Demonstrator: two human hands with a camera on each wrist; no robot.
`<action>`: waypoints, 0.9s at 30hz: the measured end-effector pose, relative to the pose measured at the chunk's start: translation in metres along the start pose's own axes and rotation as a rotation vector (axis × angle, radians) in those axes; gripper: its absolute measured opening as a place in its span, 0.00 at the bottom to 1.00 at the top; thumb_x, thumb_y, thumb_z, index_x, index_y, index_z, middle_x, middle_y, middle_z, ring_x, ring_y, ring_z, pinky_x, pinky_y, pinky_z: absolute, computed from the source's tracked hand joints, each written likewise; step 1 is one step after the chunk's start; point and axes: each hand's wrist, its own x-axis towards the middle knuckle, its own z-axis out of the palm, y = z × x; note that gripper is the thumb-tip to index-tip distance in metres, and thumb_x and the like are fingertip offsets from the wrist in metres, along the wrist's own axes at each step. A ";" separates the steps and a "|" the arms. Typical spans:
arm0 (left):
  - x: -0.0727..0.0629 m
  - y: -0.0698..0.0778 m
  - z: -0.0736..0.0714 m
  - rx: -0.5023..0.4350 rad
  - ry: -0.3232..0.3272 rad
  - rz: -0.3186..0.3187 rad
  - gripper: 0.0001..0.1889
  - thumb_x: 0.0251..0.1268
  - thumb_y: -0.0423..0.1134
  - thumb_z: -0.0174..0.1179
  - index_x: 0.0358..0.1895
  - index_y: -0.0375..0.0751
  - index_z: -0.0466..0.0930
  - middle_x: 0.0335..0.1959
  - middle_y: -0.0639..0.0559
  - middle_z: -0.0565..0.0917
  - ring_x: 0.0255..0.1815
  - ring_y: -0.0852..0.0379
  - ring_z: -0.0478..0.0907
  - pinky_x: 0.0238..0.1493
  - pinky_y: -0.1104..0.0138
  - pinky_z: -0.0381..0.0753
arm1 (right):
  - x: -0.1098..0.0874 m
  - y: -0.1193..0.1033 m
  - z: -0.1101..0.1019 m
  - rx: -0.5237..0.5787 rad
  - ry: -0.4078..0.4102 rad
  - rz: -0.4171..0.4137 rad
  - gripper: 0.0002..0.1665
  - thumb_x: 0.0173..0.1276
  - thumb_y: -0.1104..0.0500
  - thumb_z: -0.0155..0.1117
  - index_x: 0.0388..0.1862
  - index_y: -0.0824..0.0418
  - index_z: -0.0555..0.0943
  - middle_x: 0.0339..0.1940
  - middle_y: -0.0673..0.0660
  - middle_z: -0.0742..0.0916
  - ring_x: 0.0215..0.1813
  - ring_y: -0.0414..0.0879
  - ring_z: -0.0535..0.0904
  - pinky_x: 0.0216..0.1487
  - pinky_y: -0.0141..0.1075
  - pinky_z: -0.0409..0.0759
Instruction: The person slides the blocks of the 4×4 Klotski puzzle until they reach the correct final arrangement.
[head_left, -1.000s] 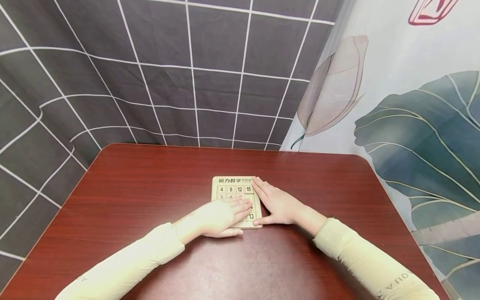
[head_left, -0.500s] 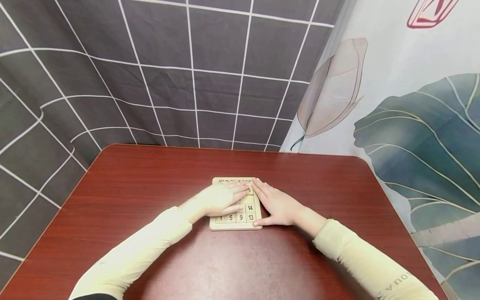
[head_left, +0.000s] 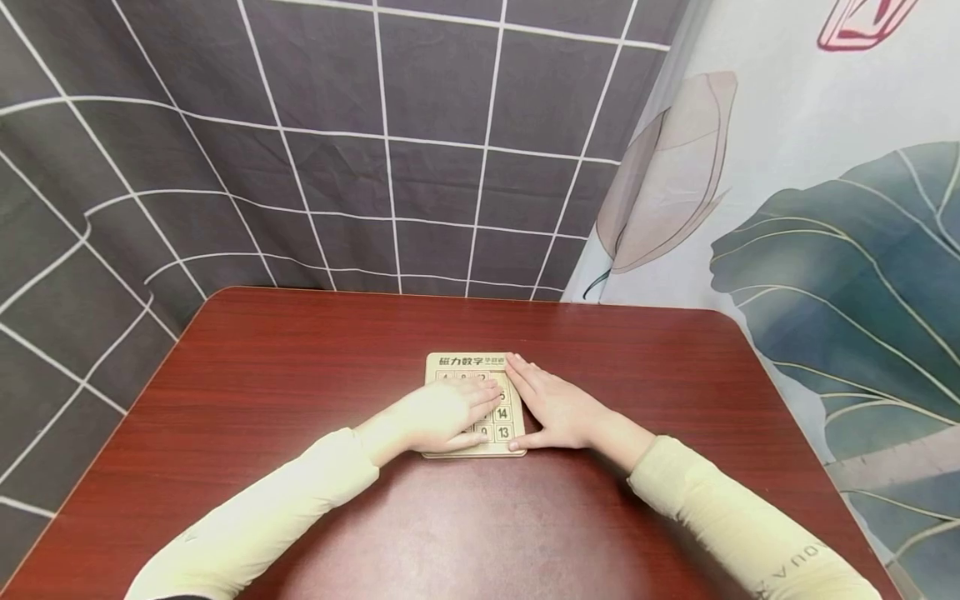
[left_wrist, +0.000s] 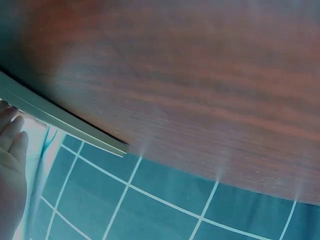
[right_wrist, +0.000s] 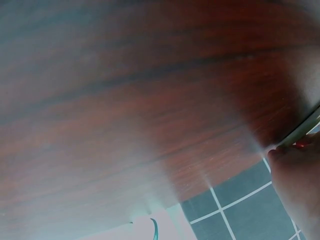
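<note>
A pale, square number slide puzzle (head_left: 468, 362) with dark printed characters along its top edge lies flat on the table. My left hand (head_left: 442, 412) lies over it, straight fingertips at the right column beside the 15 tile (head_left: 503, 397); the palm hides many tiles. Below the 15 sit the 14 and 13 tiles, and the slot above it looks vacant. My right hand (head_left: 558, 408) rests along the board's right side, straight fingers at the upper right corner and thumb at the lower right. In the left wrist view the board's edge (left_wrist: 65, 117) shows beside the fingers.
The puzzle rests on a reddish-brown wooden table (head_left: 300, 350) with rounded far corners. Behind it hangs a dark grey curtain (head_left: 435, 92) with white grid lines. A white curtain with leaf prints (head_left: 847, 275) hangs at the right.
My left hand moved up over the top rows, then back down. The 15 tile slid from the top right slot to the one below. My right hand stayed at the board's side.
</note>
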 end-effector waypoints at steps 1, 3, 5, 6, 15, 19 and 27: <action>-0.001 0.000 0.001 0.000 0.001 0.001 0.31 0.82 0.55 0.52 0.75 0.38 0.75 0.77 0.44 0.77 0.79 0.50 0.74 0.81 0.58 0.72 | 0.000 0.000 0.000 -0.001 0.000 0.001 0.69 0.67 0.28 0.68 0.85 0.75 0.53 0.88 0.71 0.55 0.88 0.64 0.54 0.86 0.55 0.63; -0.002 -0.003 0.002 -0.005 0.004 -0.007 0.31 0.82 0.55 0.52 0.76 0.38 0.73 0.78 0.44 0.76 0.80 0.50 0.73 0.82 0.58 0.71 | 0.000 0.001 0.001 0.002 0.001 0.002 0.69 0.67 0.28 0.68 0.85 0.75 0.52 0.89 0.71 0.55 0.88 0.64 0.54 0.86 0.55 0.63; -0.005 -0.009 0.001 -0.010 0.013 -0.026 0.32 0.82 0.55 0.52 0.77 0.38 0.72 0.78 0.44 0.75 0.80 0.50 0.73 0.82 0.58 0.71 | 0.000 0.002 0.002 0.004 0.000 0.002 0.69 0.67 0.28 0.68 0.85 0.75 0.52 0.89 0.71 0.55 0.89 0.64 0.54 0.86 0.56 0.63; -0.007 -0.012 0.000 -0.015 0.019 -0.037 0.32 0.82 0.55 0.53 0.77 0.38 0.72 0.78 0.44 0.75 0.80 0.50 0.73 0.82 0.57 0.71 | 0.000 0.002 0.001 0.005 0.002 0.001 0.69 0.67 0.28 0.68 0.85 0.75 0.52 0.89 0.71 0.55 0.88 0.64 0.54 0.86 0.56 0.64; -0.017 -0.022 -0.004 0.021 -0.002 -0.081 0.32 0.81 0.56 0.54 0.75 0.37 0.74 0.77 0.42 0.77 0.79 0.47 0.74 0.82 0.57 0.71 | -0.001 0.002 0.001 -0.003 0.004 0.002 0.69 0.67 0.28 0.68 0.85 0.74 0.53 0.88 0.71 0.55 0.88 0.64 0.55 0.86 0.56 0.64; -0.012 -0.019 -0.007 0.024 -0.007 -0.078 0.31 0.81 0.55 0.54 0.75 0.37 0.75 0.76 0.43 0.77 0.79 0.48 0.74 0.82 0.58 0.71 | -0.001 0.003 0.002 -0.006 0.003 0.002 0.69 0.67 0.28 0.68 0.85 0.74 0.53 0.89 0.71 0.55 0.89 0.64 0.54 0.86 0.56 0.64; 0.007 -0.013 -0.003 0.026 -0.032 -0.072 0.32 0.82 0.56 0.52 0.75 0.37 0.74 0.77 0.43 0.77 0.79 0.49 0.73 0.83 0.58 0.70 | 0.000 0.003 0.004 0.003 0.006 0.003 0.70 0.66 0.27 0.68 0.85 0.74 0.53 0.89 0.70 0.55 0.89 0.63 0.54 0.86 0.55 0.64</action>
